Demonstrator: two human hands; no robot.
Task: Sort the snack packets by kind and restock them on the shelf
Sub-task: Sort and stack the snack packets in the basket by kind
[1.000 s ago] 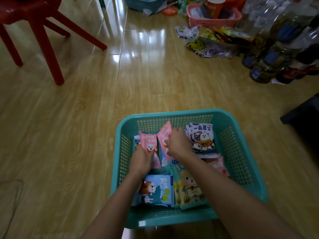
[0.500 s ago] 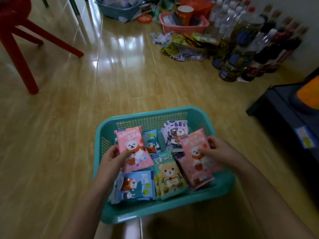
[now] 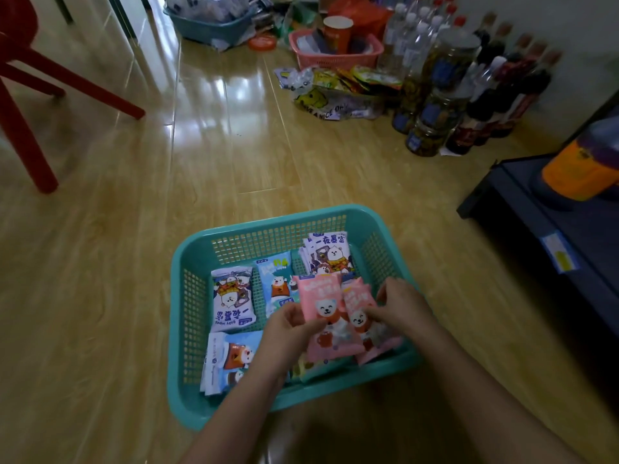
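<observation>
Two of a kind: pairing the pink flat glossy snack packets printed with a white bear [image 3: 320, 294], overlapping them above the near right part of the teal perforated plastic basket [image 3: 192, 313] on the floor.
Left hand [image 3: 289, 333]: pinching the left pink packet [image 3: 330, 346] at its left edge, fingers curled.
Right hand [image 3: 400, 306]: gripping the right pink packet [image 3: 358, 303] from its right side.
Step in hand: sorting by kind, gathering the pink ones; leaving the white-and-navy rectangular packets [image 3: 232, 299] and the pale blue packets [image 3: 278, 283] lying in the basket.
Next move: probably calling for squaring the pair into one hand, then carrying it right toward the black low shelf unit [image 3: 522, 222], minding the slippery film.
Changed since half a second earlier: bringing together packets held apart then, one over the basket's left side, one over its right; now meeting at near right.
</observation>
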